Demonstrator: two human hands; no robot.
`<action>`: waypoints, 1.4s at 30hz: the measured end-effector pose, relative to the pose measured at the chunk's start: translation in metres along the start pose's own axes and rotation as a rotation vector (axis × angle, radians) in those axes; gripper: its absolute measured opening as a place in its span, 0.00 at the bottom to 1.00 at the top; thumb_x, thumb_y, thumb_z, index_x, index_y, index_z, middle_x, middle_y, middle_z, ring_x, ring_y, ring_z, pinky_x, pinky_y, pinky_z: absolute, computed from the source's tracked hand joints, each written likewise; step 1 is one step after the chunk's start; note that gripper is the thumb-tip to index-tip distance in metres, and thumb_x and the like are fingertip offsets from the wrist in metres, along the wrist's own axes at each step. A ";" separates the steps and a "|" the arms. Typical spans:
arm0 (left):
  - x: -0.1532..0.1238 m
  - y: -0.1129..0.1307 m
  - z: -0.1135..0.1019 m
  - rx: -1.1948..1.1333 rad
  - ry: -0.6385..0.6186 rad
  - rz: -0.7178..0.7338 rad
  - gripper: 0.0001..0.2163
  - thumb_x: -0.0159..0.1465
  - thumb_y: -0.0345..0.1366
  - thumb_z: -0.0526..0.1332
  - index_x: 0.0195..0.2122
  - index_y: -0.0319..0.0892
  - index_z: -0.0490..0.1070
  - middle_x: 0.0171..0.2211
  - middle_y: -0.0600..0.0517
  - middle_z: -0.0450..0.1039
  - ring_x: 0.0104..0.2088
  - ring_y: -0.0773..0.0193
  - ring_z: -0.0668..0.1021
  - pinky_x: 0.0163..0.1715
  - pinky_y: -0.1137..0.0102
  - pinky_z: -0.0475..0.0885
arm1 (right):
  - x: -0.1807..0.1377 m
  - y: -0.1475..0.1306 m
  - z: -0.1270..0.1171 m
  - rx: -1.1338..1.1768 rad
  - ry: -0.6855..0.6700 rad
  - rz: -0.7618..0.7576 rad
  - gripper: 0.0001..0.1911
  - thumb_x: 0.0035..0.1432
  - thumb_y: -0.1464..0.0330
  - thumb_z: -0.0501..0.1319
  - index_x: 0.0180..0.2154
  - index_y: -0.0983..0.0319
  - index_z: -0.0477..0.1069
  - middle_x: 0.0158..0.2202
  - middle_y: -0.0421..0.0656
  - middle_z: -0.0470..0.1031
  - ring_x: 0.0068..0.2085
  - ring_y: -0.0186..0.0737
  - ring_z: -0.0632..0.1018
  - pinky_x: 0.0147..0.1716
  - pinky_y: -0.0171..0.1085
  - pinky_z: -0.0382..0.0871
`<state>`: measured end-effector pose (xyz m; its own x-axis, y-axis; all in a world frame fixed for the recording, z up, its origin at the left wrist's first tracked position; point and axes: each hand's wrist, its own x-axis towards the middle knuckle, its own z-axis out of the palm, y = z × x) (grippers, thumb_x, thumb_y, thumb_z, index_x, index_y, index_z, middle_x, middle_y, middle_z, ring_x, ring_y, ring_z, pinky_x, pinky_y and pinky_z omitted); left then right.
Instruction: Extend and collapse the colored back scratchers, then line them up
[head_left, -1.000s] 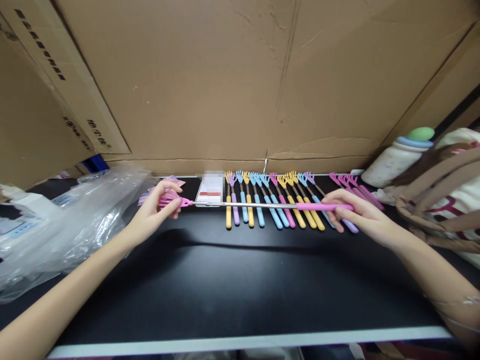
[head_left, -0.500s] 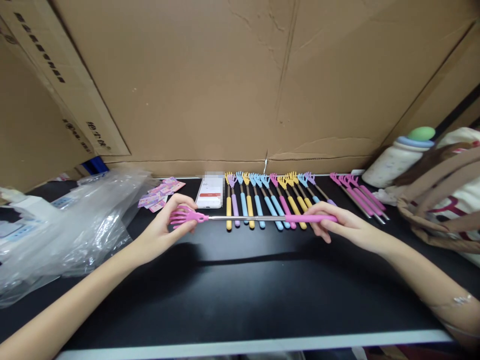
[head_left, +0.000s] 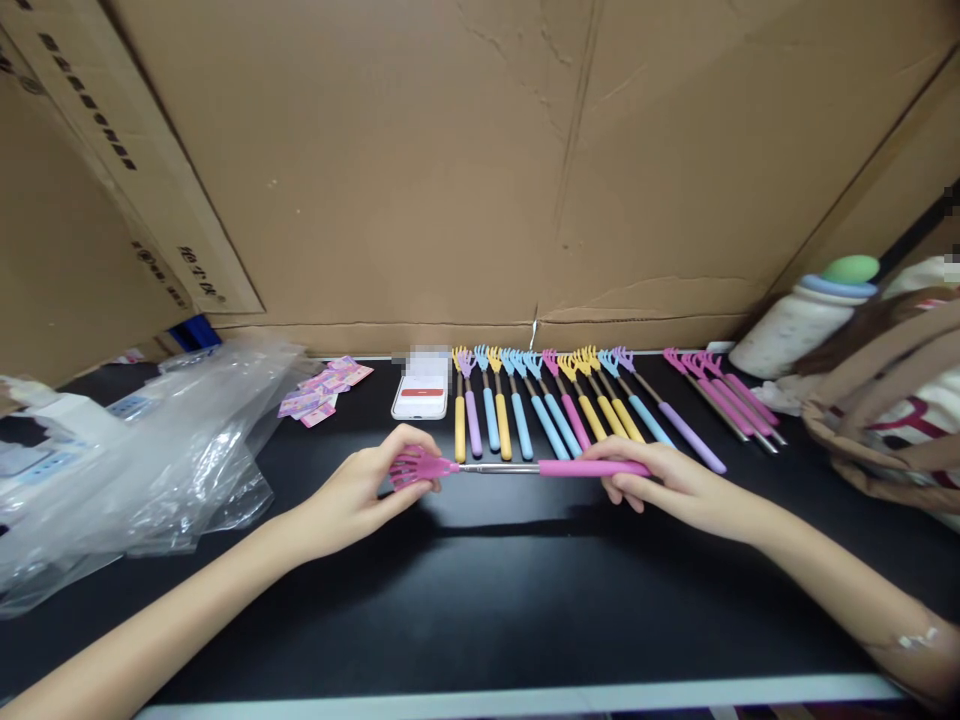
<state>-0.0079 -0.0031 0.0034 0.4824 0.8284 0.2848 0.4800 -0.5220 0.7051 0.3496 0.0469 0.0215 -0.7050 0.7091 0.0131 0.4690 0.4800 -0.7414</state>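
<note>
While your left hand (head_left: 356, 497) held the pink plastic claw (head_left: 425, 466) and your right hand (head_left: 671, 478) its pink tubular handle (head_left: 570, 468), crooked pressure could bend the silver metal rod (head_left: 499, 468).

L hand (head_left: 360, 492) is pinching the claw (head_left: 420, 468) of a pink scratcher (head_left: 517, 468) & R hand (head_left: 679, 478) is holding its handle (head_left: 566, 468) over a black table (head_left: 495, 620). Lots of bright scratchers (head_left: 547, 428) are lying in a row behind it, w/ a white phone (head_left: 420, 405) sitting just L of them. A clear bag (head_left: 172, 450) is lying on far L, a bottle (head_left: 795, 330) is sitting on R.
</note>
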 end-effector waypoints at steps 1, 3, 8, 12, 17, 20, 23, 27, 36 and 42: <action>0.001 0.000 0.000 0.055 0.008 0.004 0.08 0.66 0.35 0.55 0.46 0.47 0.60 0.42 0.53 0.74 0.40 0.67 0.78 0.41 0.72 0.72 | 0.000 0.000 -0.002 -0.048 0.011 -0.011 0.19 0.64 0.60 0.51 0.52 0.61 0.66 0.29 0.41 0.73 0.28 0.34 0.74 0.30 0.33 0.69; 0.001 -0.001 -0.001 0.182 0.026 0.019 0.09 0.65 0.35 0.56 0.46 0.48 0.61 0.42 0.55 0.75 0.40 0.69 0.78 0.40 0.73 0.71 | 0.000 0.000 -0.005 -0.181 0.039 -0.053 0.18 0.64 0.61 0.51 0.51 0.59 0.68 0.31 0.41 0.75 0.30 0.34 0.76 0.31 0.33 0.69; 0.002 -0.001 -0.004 0.532 0.112 0.168 0.09 0.63 0.33 0.58 0.45 0.48 0.65 0.38 0.58 0.76 0.35 0.70 0.78 0.33 0.76 0.68 | 0.001 -0.009 -0.006 -0.619 0.177 -0.240 0.15 0.64 0.64 0.53 0.49 0.57 0.70 0.44 0.43 0.78 0.41 0.38 0.79 0.39 0.34 0.69; 0.004 0.002 -0.007 0.781 0.181 0.292 0.04 0.64 0.33 0.56 0.40 0.46 0.68 0.29 0.58 0.75 0.29 0.69 0.76 0.27 0.74 0.64 | 0.012 -0.025 0.011 -0.873 0.217 -0.331 0.13 0.65 0.65 0.51 0.45 0.59 0.71 0.37 0.43 0.79 0.35 0.36 0.79 0.32 0.32 0.65; 0.010 0.015 -0.010 0.979 0.199 0.377 0.05 0.65 0.35 0.55 0.39 0.47 0.69 0.26 0.58 0.73 0.27 0.66 0.74 0.25 0.70 0.61 | 0.034 -0.042 0.033 -1.078 0.230 -0.350 0.15 0.67 0.64 0.47 0.38 0.60 0.71 0.26 0.40 0.77 0.22 0.33 0.74 0.22 0.34 0.52; 0.015 0.026 -0.010 1.066 0.218 0.398 0.05 0.65 0.36 0.54 0.36 0.46 0.70 0.25 0.57 0.71 0.28 0.64 0.73 0.25 0.69 0.59 | 0.043 -0.044 0.038 -1.117 0.280 -0.339 0.16 0.67 0.65 0.46 0.35 0.60 0.70 0.24 0.39 0.76 0.19 0.31 0.71 0.21 0.36 0.46; 0.022 0.031 -0.004 1.151 0.234 0.416 0.06 0.65 0.35 0.54 0.33 0.44 0.69 0.25 0.56 0.70 0.28 0.63 0.72 0.26 0.68 0.59 | 0.044 -0.040 0.040 -1.087 0.305 -0.318 0.14 0.67 0.65 0.47 0.38 0.60 0.70 0.26 0.39 0.77 0.20 0.31 0.72 0.21 0.36 0.46; 0.030 0.028 0.011 1.198 0.189 0.437 0.05 0.65 0.32 0.54 0.32 0.42 0.68 0.25 0.54 0.68 0.28 0.63 0.71 0.29 0.67 0.60 | 0.039 -0.032 0.042 -1.019 0.277 -0.294 0.13 0.66 0.66 0.49 0.47 0.57 0.68 0.32 0.40 0.80 0.23 0.32 0.75 0.22 0.35 0.49; 0.030 0.023 0.028 1.156 0.207 0.499 0.08 0.67 0.34 0.53 0.30 0.42 0.64 0.23 0.55 0.67 0.26 0.64 0.70 0.26 0.68 0.57 | 0.039 -0.029 0.048 -0.975 0.271 -0.294 0.12 0.65 0.64 0.50 0.34 0.61 0.68 0.26 0.39 0.76 0.24 0.33 0.74 0.23 0.34 0.48; 0.027 0.023 0.017 1.102 0.154 0.468 0.10 0.68 0.36 0.50 0.30 0.42 0.65 0.23 0.54 0.68 0.26 0.64 0.70 0.25 0.68 0.58 | 0.037 -0.038 0.047 -1.072 0.300 -0.342 0.13 0.65 0.64 0.50 0.31 0.61 0.67 0.22 0.38 0.73 0.21 0.32 0.71 0.23 0.35 0.45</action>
<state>0.0291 0.0038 0.0163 0.7203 0.4888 0.4922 0.6857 -0.6089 -0.3988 0.2801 0.0307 0.0182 -0.7950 0.4829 0.3672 0.5891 0.7589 0.2774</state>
